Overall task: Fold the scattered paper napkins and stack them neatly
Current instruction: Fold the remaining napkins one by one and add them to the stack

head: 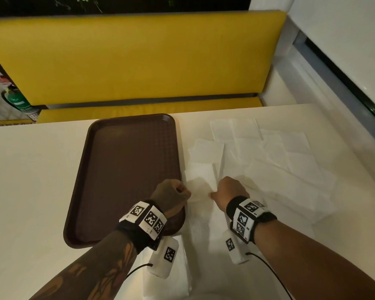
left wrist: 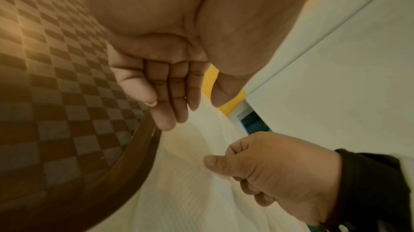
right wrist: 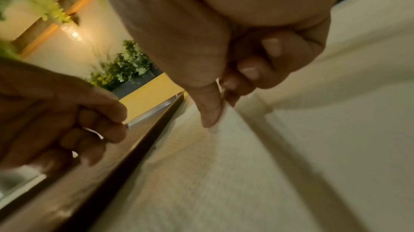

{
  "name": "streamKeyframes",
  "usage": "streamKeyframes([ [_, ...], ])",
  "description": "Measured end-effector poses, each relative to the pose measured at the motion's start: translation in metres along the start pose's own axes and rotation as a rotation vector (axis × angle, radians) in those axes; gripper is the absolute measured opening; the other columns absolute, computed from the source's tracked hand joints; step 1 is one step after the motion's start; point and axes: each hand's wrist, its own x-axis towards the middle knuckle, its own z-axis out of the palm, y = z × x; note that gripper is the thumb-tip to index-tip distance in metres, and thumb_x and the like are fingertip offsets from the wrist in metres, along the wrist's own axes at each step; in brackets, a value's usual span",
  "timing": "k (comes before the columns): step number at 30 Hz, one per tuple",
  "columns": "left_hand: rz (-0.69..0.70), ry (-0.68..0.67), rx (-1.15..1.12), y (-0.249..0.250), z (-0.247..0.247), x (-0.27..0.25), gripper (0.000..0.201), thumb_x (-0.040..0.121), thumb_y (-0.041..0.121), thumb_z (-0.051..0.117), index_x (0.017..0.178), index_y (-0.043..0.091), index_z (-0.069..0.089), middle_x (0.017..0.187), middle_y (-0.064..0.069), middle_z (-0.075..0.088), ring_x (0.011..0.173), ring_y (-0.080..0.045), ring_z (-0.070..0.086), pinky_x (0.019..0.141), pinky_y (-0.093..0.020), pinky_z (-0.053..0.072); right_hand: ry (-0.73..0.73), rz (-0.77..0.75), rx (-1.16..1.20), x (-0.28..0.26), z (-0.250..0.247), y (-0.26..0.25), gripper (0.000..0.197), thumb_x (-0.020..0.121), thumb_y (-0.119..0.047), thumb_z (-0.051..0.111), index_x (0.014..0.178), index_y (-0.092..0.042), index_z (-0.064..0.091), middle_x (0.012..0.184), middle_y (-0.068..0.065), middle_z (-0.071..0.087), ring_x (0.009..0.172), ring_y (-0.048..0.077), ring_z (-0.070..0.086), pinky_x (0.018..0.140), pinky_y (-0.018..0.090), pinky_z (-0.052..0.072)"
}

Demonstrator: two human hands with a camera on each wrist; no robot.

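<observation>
A white paper napkin (head: 200,187) is held up between my two hands just right of the brown tray (head: 89,148). My left hand (head: 183,191) pinches its left edge between thumb and fingers (left wrist: 174,104). The right hand (head: 217,192) pinches its right edge, thumb (right wrist: 210,112) pressed on the paper against curled fingers. In the left wrist view the napkin (left wrist: 190,182) spans from my left hand (left wrist: 201,106) to the right hand (left wrist: 268,165). The right wrist view shows the napkin (right wrist: 224,165) under my right hand (right wrist: 220,104).
Several unfolded napkins (head: 268,152) lie overlapping on the pale table (head: 30,169), right of the tray. More white paper (head: 199,234) lies under my wrists near the front edge. A yellow bench (head: 139,61) stands behind the table. The tray rim (left wrist: 125,156) runs beside my left hand.
</observation>
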Motion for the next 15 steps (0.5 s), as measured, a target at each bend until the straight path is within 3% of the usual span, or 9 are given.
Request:
streamKeyframes([
  [4,0.034,-0.031,0.012,0.004,0.001,0.002,0.021,0.089,0.027,0.06,0.069,0.024,0.055,0.067,0.006,0.062,0.07,-0.015,0.063,0.063,-0.022,0.047,-0.013,0.023,-0.038,-0.002,-0.006,0.005,0.036,0.083,-0.038,0.073,0.071,-0.016,0.047,0.083,0.004,0.065,0.073,0.022,0.061,0.06,0.028,0.046],
  [9,0.09,-0.063,0.029,0.012,0.006,-0.004,0.012,0.088,0.03,0.062,0.087,0.018,0.062,0.074,0.009,0.06,0.075,-0.01,0.061,0.067,-0.019,0.046,-0.082,-0.06,0.077,-0.008,-0.02,0.01,0.044,0.084,-0.046,0.07,0.065,-0.012,0.049,0.061,-0.001,0.052,0.056,0.014,0.051,0.049,0.025,0.036],
  [13,0.122,-0.112,-0.077,0.027,0.004,-0.014,0.045,0.078,0.041,0.072,0.114,0.019,0.056,0.099,0.008,0.064,0.086,-0.004,0.062,0.073,-0.02,0.052,0.001,-0.287,0.372,-0.028,-0.044,-0.003,0.043,0.091,-0.032,0.062,0.061,-0.013,0.04,0.057,0.002,0.039,0.054,0.016,0.041,0.059,0.029,0.039],
  [15,0.111,-0.171,-0.251,0.038,0.0,-0.019,0.048,0.077,0.039,0.073,0.117,0.018,0.055,0.104,0.005,0.067,0.089,-0.009,0.067,0.076,-0.029,0.058,0.008,-0.367,0.46,-0.037,-0.054,-0.014,0.039,0.095,-0.031,0.057,0.067,-0.005,0.047,0.065,0.013,0.05,0.063,0.024,0.053,0.065,0.032,0.046],
])
